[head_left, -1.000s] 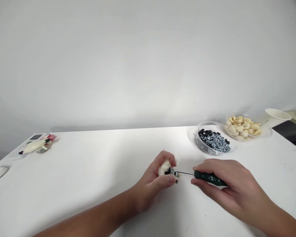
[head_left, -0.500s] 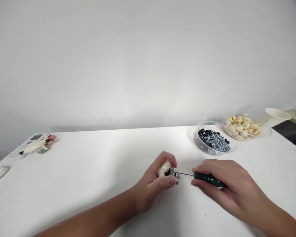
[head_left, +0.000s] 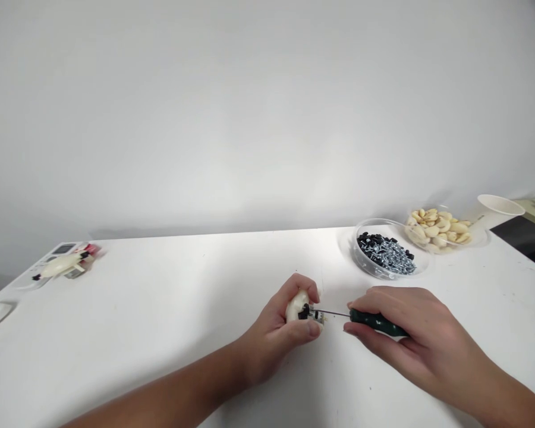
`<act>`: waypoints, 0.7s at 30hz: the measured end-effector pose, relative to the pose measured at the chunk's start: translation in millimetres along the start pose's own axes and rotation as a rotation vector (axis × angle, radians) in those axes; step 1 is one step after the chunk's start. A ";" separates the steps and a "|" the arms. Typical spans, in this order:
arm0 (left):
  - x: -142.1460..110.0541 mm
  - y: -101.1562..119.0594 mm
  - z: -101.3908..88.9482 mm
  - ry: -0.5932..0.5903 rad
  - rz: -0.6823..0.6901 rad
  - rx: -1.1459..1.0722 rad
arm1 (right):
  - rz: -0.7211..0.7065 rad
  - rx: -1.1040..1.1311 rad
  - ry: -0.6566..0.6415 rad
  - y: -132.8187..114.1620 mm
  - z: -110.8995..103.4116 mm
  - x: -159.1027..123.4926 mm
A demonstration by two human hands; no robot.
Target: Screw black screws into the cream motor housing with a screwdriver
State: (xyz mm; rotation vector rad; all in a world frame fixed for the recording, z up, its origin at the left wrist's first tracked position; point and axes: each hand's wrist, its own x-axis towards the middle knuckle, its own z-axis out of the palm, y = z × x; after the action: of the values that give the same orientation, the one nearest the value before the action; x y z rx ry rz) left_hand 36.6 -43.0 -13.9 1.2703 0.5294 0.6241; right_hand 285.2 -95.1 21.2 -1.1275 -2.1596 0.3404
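Observation:
My left hand (head_left: 276, 324) is shut around a small white rounded object (head_left: 295, 309), which has a black part and a tiny metal-and-circuit piece (head_left: 318, 317) at its end. Most of the object is hidden by my fingers. My right hand (head_left: 410, 324) grips a green-handled screwdriver (head_left: 374, 322) from the right. Its thin steel shaft points left, and the tip is at or very close to the metal piece. I cannot tell whether they touch.
Both hands work above a white table (head_left: 160, 285). Far right stand a clear bowl (head_left: 381, 220) of screws and black pieces, a clear dish (head_left: 484, 238) of pale cloves, and a paper cup (head_left: 499, 205). Far left lies a white object (head_left: 60, 266) with black parts.
The left hand has turned the white object slightly, and the metal piece shows less. The screwdriver tip stays at the piece, and the right hand has shifted only a little.

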 end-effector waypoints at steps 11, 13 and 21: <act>0.4 1.3 -1.1 -0.033 0.006 -0.027 | 0.040 0.082 -0.007 3.2 1.3 0.6; 0.3 0.0 -1.4 -0.034 -0.002 -0.042 | 0.044 0.094 -0.007 2.6 2.2 1.1; 1.5 -5.9 -3.6 -0.021 -0.038 -0.140 | 0.024 0.031 0.109 -1.0 2.8 -0.9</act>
State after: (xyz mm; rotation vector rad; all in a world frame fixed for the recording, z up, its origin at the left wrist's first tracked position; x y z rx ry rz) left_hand 36.0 -40.4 -20.4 1.1312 0.4834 0.6047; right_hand 283.1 -96.2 19.2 -1.1293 -2.0403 0.3145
